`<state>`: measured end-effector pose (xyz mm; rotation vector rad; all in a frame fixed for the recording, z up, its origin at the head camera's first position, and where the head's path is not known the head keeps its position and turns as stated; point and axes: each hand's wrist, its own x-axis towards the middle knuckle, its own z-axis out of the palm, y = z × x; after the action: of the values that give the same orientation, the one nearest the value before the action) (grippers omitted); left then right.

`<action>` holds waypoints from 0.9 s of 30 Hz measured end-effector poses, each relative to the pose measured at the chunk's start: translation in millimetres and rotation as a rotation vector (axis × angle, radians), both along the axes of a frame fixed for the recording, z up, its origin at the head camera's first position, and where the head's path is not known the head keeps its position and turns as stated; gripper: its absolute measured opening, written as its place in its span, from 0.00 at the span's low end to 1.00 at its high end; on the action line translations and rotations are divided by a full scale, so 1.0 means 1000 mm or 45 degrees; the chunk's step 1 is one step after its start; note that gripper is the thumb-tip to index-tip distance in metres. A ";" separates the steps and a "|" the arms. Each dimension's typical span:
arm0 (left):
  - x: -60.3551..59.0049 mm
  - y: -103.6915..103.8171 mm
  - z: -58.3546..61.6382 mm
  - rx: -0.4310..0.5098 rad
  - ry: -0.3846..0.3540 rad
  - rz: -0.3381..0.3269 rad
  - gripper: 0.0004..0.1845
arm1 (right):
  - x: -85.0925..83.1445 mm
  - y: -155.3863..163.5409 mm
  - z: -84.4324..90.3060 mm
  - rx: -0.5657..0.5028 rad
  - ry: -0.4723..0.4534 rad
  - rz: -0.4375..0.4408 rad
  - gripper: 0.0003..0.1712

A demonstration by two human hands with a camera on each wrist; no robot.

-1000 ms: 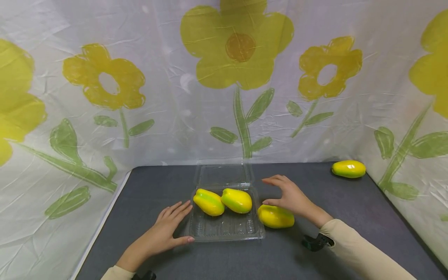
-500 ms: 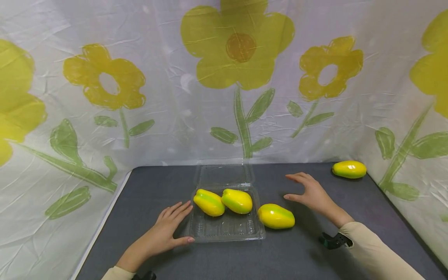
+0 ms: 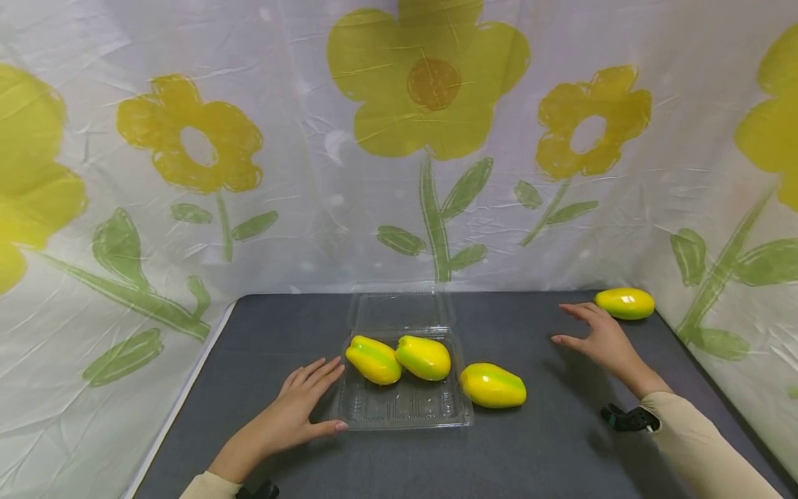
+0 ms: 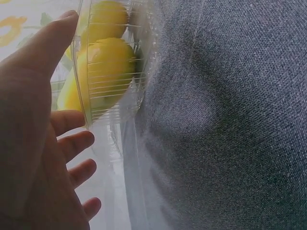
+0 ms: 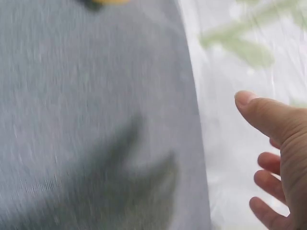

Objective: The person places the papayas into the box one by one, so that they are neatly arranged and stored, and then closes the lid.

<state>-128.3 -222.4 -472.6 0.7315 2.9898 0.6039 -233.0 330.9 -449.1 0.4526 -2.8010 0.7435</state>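
Observation:
An opened clear plastic clamshell container lies mid-table with two yellow-green papayas, a left papaya and a right papaya, side by side in its rear half. Beside its right wall lies a third papaya. My left hand is spread at the container's left edge, fingertips right at the rim; the left wrist view shows the thumb and fingers around that wall. My right hand holds nothing, hovering with parted fingers just left of and in front of a far papaya in the back right corner.
The container's clear lid lies folded back behind its base. Dark grey cloth covers the table. A white curtain with printed flowers hangs along the back and both sides, close behind the far papaya.
My right hand has moved right and slightly away, from above the papaya beside the container to near the far papaya. My left hand, the container and the papayas have stayed in place.

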 end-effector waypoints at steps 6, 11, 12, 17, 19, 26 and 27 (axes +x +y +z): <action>0.000 0.000 0.000 0.008 -0.024 -0.002 0.51 | -0.011 0.027 -0.003 -0.015 0.028 -0.073 0.41; 0.000 0.000 0.000 0.004 0.013 -0.013 0.50 | -0.018 0.047 -0.004 -0.042 0.067 -0.124 0.40; 0.000 0.000 0.000 0.005 0.005 -0.012 0.50 | -0.020 0.050 -0.004 -0.046 0.079 -0.129 0.39; -0.001 0.001 0.001 -0.006 -0.015 -0.007 0.50 | -0.030 0.064 -0.002 -0.083 0.096 -0.161 0.39; -0.001 0.001 0.001 -0.006 -0.013 -0.005 0.50 | -0.034 0.068 -0.001 -0.101 0.073 -0.161 0.39; 0.000 -0.001 0.000 0.003 0.041 -0.024 0.50 | -0.050 0.089 -0.006 -0.122 0.050 -0.166 0.39; 0.000 -0.001 0.000 0.003 0.046 -0.026 0.50 | -0.052 0.091 -0.007 -0.120 0.051 -0.173 0.39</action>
<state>-128.1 -223.1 -472.7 0.7808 3.0104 0.6001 -285.0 422.1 -456.0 0.2553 -2.7133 0.8226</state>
